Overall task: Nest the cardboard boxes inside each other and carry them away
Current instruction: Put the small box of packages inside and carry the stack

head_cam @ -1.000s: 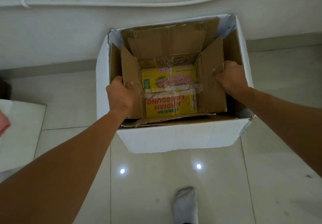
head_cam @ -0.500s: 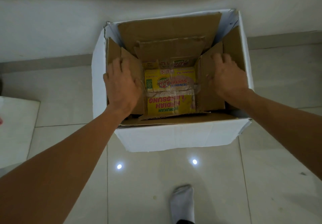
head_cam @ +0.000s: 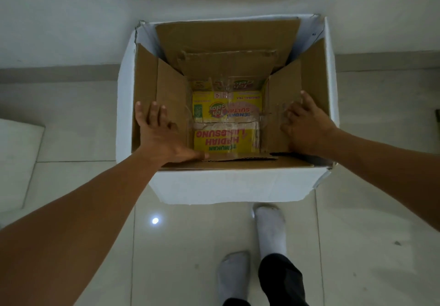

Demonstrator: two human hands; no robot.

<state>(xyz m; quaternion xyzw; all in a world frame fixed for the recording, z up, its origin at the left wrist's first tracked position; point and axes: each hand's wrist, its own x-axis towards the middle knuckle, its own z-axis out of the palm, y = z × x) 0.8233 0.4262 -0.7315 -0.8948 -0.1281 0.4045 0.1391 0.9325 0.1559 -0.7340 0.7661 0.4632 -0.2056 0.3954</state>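
- White outer box [head_cam: 228,186] is sitting on the floor [head_cam: 357,234], holding the brown inner box [head_cam: 228,70].
- Left hand [head_cam: 162,136] is pressing flat, fingers spread, on a side flap.
- Right hand [head_cam: 304,127] is lying loosely open against the opposite flap.

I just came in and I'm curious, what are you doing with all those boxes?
A person is fitting boxes one inside another. A big white cardboard box stands on the pale tiled floor. Inside it sits a smaller brown cardboard box, and at the bottom lies a yellow printed tea carton. The left hand and the right hand are open, pressing flat on the brown box's side flaps. Nothing is being carried yet.
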